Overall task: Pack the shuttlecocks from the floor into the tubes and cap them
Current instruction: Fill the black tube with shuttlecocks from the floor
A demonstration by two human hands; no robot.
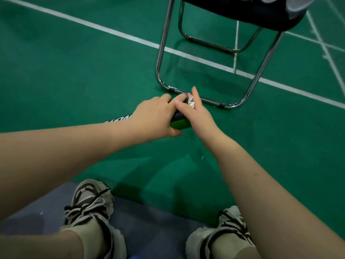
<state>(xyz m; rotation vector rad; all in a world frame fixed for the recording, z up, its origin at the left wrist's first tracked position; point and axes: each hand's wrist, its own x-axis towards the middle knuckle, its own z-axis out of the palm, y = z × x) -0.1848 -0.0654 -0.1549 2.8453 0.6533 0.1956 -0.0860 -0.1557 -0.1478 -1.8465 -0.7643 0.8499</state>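
Observation:
A dark tube with a green band (180, 122) lies low over the green court floor, white lettering showing on it behind my left wrist. My left hand (155, 117) grips the tube near its open end. My right hand (196, 111) pinches a white feathered shuttlecock (191, 102) at the tube's mouth, one finger sticking forward. Most of the tube is hidden by my hands and left forearm.
A folding stool with chrome legs (162, 58) and a dark seat (248, 12) stands just beyond my hands; something white lies on the seat. White court lines cross the floor. My two trainers (89, 204) stand at the bottom, on the edge of a blue-grey mat.

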